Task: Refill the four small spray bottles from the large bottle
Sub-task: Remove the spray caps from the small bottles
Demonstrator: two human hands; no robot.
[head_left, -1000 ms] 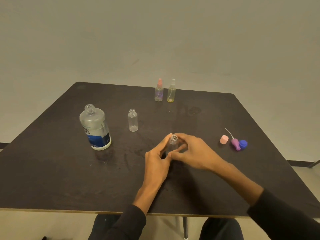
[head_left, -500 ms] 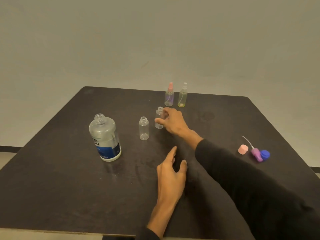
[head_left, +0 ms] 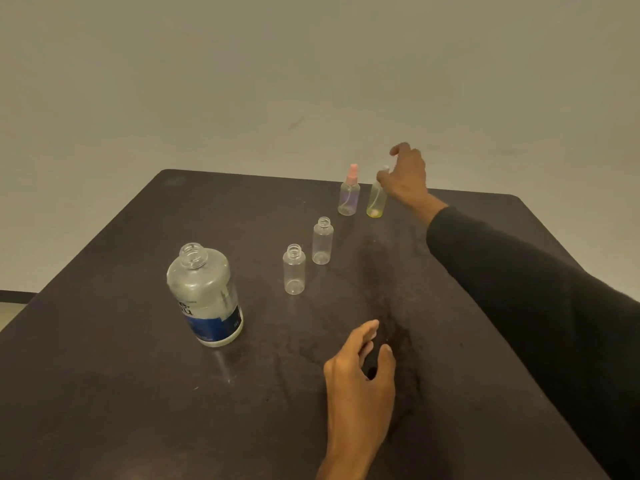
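- Right hand is stretched to the far edge of the dark table, black sleeve running across the right side.
- Its fingertips sit at the spray head of the yellow-tinted spray bottle; looks like contact at the top, but a closed pinch is not clear. Thumb is raised and spread, hand mostly open, so I cannot tell if it is actually gripping.
- Pink-capped spray bottle stands upright just left of the yellow one, not touched.
- Two uncapped clear small bottles stand upright mid-table: far one, near one, close together, apart from both hands.
- Large bottle with blue label stands upright, cap off, left of the small bottles, well away from either hand.
- Left hand hovers low over the near part of the table, fingers loosely curled, holding nothing. The near clear bottle is ahead of it and to the left.
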